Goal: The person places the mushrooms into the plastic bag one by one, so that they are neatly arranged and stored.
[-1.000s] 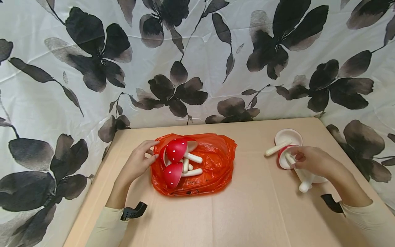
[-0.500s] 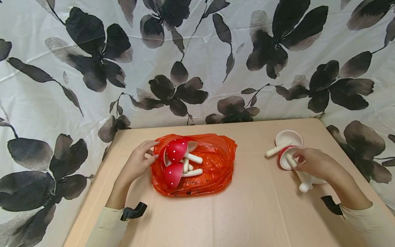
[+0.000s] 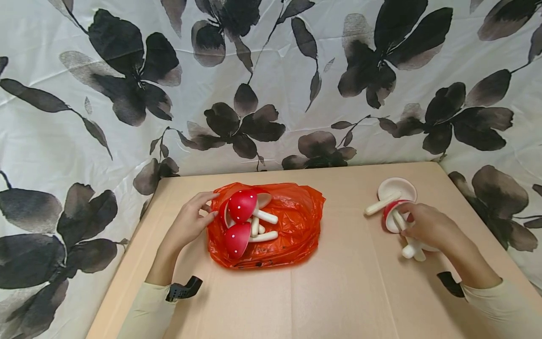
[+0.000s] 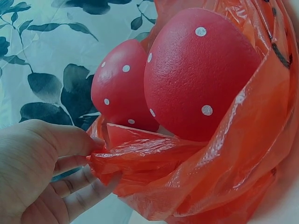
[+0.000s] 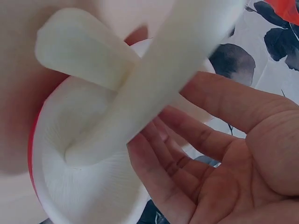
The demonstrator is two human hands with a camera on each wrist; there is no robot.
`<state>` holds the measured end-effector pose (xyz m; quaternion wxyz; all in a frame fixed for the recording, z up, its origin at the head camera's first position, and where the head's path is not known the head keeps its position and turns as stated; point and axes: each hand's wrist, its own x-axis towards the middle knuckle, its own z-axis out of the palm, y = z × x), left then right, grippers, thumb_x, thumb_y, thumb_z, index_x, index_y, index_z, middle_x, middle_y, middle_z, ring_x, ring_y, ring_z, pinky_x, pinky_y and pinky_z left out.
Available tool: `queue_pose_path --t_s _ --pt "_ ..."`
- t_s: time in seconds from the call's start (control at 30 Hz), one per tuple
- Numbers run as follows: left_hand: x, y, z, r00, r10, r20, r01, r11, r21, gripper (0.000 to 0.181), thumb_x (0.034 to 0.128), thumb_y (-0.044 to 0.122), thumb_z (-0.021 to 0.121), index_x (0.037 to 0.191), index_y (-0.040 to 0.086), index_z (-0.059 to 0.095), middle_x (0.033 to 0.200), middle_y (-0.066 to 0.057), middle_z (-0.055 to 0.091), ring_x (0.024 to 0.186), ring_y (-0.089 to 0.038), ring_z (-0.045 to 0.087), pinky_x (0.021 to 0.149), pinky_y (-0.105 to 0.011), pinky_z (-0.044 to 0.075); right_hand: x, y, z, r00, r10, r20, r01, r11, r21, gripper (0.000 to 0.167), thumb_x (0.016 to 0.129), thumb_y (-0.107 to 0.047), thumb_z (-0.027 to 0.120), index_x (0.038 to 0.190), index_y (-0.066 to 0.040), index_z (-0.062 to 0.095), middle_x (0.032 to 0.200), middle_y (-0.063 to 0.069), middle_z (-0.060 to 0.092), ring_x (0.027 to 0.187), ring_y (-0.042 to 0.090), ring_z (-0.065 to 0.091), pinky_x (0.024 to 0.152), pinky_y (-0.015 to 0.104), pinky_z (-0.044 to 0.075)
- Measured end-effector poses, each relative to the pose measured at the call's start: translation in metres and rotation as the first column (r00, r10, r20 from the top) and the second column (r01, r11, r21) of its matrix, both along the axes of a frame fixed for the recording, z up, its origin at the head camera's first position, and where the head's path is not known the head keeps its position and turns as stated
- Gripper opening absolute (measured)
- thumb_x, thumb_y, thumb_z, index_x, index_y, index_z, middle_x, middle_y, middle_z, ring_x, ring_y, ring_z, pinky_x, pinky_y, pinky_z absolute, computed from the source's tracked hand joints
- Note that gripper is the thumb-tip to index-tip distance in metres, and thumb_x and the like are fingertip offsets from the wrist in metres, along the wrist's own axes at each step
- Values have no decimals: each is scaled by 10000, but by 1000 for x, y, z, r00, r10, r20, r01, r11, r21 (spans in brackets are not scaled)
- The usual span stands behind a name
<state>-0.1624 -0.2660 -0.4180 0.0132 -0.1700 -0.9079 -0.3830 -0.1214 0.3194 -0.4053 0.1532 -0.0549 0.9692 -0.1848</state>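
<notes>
My left hand (image 3: 192, 221) pinches the left edge of a crumpled red plastic bag (image 3: 296, 221). Inside the bag's opening lie several toy mushrooms with red, white-dotted caps and pale stems, among them an upper mushroom (image 3: 242, 206) and a lower mushroom (image 3: 238, 241). In the left wrist view, thumb and fingers grip the bag's film below the dotted caps (image 4: 196, 70). On the right, my right hand (image 3: 436, 228) holds a toy mushroom (image 3: 393, 221) by its stem (image 5: 149, 74), its pale underside showing. The fingertips are partly hidden behind the stem.
Behind the held mushroom lies another mushroom (image 3: 398, 187), pale underside up, its stem pointing left. More pale stems (image 3: 412, 252) show under the right hand. The wooden table (image 3: 334, 292) ends at a floral cloth (image 3: 271, 84) at the back and both sides.
My right hand has shifted slightly left and toward me, and the stem ends below it have moved a little left. The left hand and the bag stay put.
</notes>
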Motion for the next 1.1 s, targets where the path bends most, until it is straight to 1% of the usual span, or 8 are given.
queue_pose_path --t_s 0.17,0.43,0.67,0.77,0.87,0.97,1.1 --pt "-1 0 -1 1000 0 2 0 1000 -12 470 927 20 677 1387 65 593 1383 -121 569 961 -246 652 702 -219 582 1 -1 -3 1000 -3 -29 3 1000 -13 563 770 -117 814 1257 51 588 900 166 677 809 319 625 653 415 491" --pt "-1 1 -1 1000 -2 13 2 1000 -5 470 927 23 678 1388 67 593 1373 -116 571 965 -249 647 698 -228 585 0 -4 -3 998 -37 42 37 999 -9 561 826 -140 782 1306 35 550 956 198 703 835 334 655 655 430 509" --pt "-3 0 -1 1000 3 -1 -3 1000 -2 474 925 14 677 1388 70 594 1362 -116 577 951 -244 644 689 -226 585 -4 -1 -4 1000 -23 15 23 1000 2 561 810 -143 778 1294 36 558 968 191 701 853 347 649 646 417 493" --pt "-2 0 0 1000 5 7 -5 1000 -2 476 925 19 680 1390 76 595 1367 -111 574 956 -243 644 689 -227 587 -5 3 -6 1000 -14 22 15 1000 -25 528 811 -115 762 1271 56 568 967 194 693 847 333 646 656 412 511" --pt "-2 0 0 1000 7 12 -7 1000 -4 477 926 21 680 1392 78 594 1376 -113 572 964 -245 644 694 -228 588 -6 5 -8 1000 -1 24 3 997 -80 460 829 -89 742 1222 91 584 965 193 685 844 311 639 672 394 536" --pt "-1 0 1 1000 11 20 -11 1000 -8 479 927 27 684 1394 84 593 1381 -110 570 972 -244 644 700 -233 591 -6 5 -10 1000 9 -4 -9 992 -129 380 848 -66 734 1164 107 614 947 169 674 838 289 616 684 368 531" --pt "0 0 1 1000 13 26 -13 1000 -3 480 928 27 682 1396 87 592 1381 -108 570 972 -248 643 701 -238 594 -5 4 -11 999 9 -41 -16 984 -175 329 869 -61 729 1149 85 636 947 142 655 855 291 594 688 349 514"
